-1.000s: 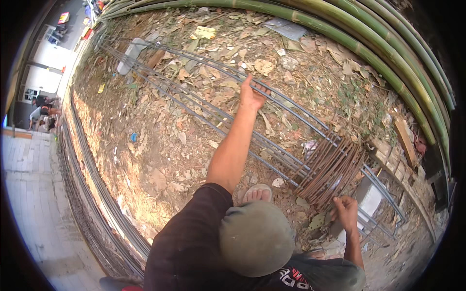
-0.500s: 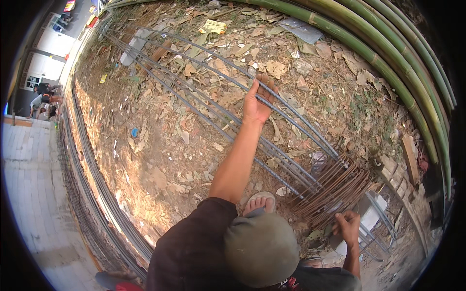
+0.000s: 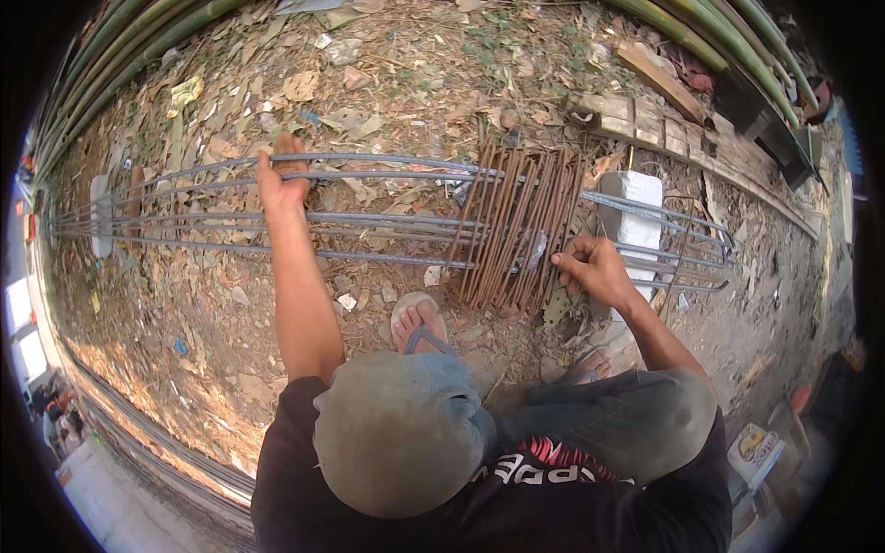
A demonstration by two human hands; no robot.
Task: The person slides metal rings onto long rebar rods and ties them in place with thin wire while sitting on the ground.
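A person in a dark shirt works over long grey steel bars strung across leaf-strewn ground, a bundle of rust-brown bent rods gathered around them. The bars run through the bundle, reaching far out to its left and a shorter way to its right. Well to the left of the bundle, the left hand is partly open, its fingers at the two bars on the far side; how firmly it has hold of them cannot be told. The right hand is at the bundle's right edge, fingers curled in and thumb against the rods; whether it grips one is unclear. A white block sits beneath the bars just right of the bundle, and another pale block lies under them far to its left. Beyond the bundle and to its right are a wooden plank and green bamboo poles. A sandaled foot rests on the near side of the bundle, to its left.
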